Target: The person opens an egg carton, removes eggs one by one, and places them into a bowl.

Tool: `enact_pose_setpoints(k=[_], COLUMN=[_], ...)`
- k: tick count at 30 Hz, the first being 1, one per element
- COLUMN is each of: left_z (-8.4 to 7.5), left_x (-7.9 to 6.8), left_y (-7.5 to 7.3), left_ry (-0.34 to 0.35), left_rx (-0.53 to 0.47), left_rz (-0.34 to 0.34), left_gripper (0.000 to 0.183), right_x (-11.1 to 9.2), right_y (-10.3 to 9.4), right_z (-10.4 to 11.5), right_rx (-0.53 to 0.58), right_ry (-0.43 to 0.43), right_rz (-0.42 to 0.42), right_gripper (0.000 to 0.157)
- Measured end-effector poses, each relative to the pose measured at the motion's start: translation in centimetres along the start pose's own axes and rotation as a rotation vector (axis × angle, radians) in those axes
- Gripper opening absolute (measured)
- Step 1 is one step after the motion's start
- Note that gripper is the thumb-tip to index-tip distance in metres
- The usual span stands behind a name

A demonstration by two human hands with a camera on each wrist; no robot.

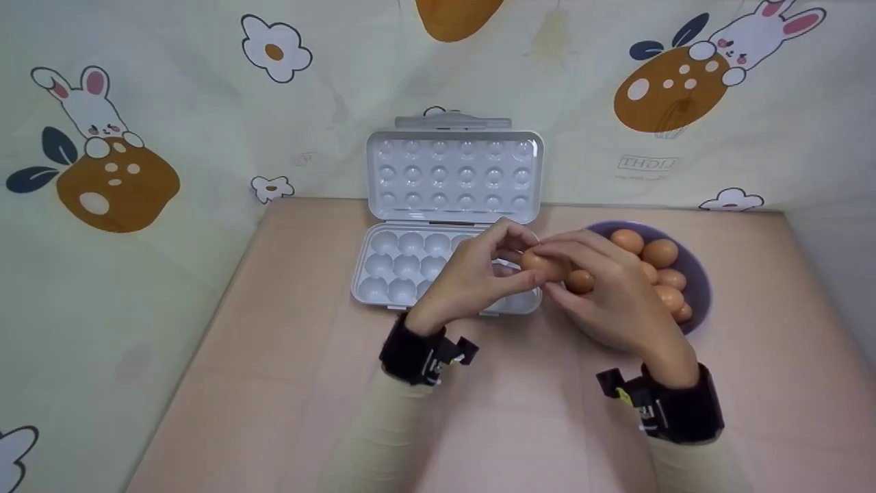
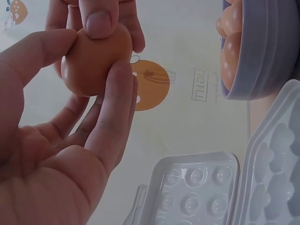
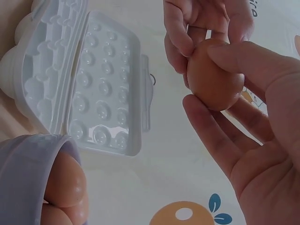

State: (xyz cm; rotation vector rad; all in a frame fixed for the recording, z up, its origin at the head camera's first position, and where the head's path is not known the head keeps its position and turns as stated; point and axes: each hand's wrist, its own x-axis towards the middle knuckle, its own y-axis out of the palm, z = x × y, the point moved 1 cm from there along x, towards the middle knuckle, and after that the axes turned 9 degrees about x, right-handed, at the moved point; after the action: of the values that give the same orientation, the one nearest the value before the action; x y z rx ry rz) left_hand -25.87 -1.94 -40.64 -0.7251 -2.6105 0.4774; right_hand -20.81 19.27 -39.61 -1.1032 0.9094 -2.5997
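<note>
A brown egg (image 1: 543,264) is held up between both hands, over the gap where the egg carton and the bowl stand side by side. My left hand (image 1: 472,274) grips it with thumb and fingertips from one side. From the other side my right hand (image 1: 619,291) pinches the same egg, its thumb pressed on the shell in the right wrist view. The grey-white plastic egg carton (image 1: 405,266) lies with its lid (image 1: 453,174) raised; the left hand covers part of its cups. Several brown eggs (image 1: 660,253) sit in a purple bowl (image 1: 701,291), partly behind the right hand.
A pale pink cloth covers the table (image 1: 287,356). Behind the carton rises a cream backdrop (image 1: 342,103) printed with rabbits and flowers. The carton lid leans close to it. Black wrist mounts (image 1: 684,407) sit on both forearms.
</note>
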Motion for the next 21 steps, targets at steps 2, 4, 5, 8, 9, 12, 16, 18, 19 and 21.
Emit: enact_pose_setpoints(k=[2,4,5,8,9,12,16,18,19,21], left_z=[0.0,0.1,0.1,0.3,0.3,0.5,0.7,0.8,0.8,0.9], left_x=[0.0,-0.1,-0.1,-0.1,-0.1,0.0,-0.2,-0.3,-0.3,-0.2], left_y=[-0.2,-0.5,-0.7,-1.1,-1.3,-1.7,-2.2,-2.3,-2.3,-2.4], left_ry=[0.005,0.009,0.010,0.011,0.012,0.014,0.015,0.014,0.014,0.013], left_rx=[0.003,0.018,0.029,0.058,0.067,0.087,0.119,0.127,0.128,0.130], left_rz=[0.007,-0.001,-0.009,-0.038,-0.050,-0.091,-0.136,-0.144,-0.144,-0.145], left_gripper=[0.041,0.042,0.042,0.042,0.042,0.041,0.038,0.037,0.037,0.038], right_x=[0.0,-0.2,-0.2,-0.6,-0.8,-1.3,-1.9,-2.2,-2.3,-2.7], right_y=[-0.4,-1.1,-1.5,-2.9,-3.4,-4.8,-6.8,-7.9,-8.5,-9.5], right_z=[-0.1,-0.3,-0.4,-0.7,-0.8,-1.3,-2.5,-3.3,-3.7,-4.7], right_rx=[-0.025,-0.049,-0.057,-0.064,-0.063,-0.086,-0.172,-0.227,-0.255,-0.318], right_ry=[-0.004,-0.005,-0.003,0.012,0.025,0.074,0.112,0.111,0.112,0.115], right_rz=[-0.009,-0.025,-0.032,-0.063,-0.067,-0.060,-0.021,-0.003,0.007,0.031], right_gripper=[0.048,0.047,0.047,0.048,0.049,0.051,0.051,0.051,0.051,0.050])
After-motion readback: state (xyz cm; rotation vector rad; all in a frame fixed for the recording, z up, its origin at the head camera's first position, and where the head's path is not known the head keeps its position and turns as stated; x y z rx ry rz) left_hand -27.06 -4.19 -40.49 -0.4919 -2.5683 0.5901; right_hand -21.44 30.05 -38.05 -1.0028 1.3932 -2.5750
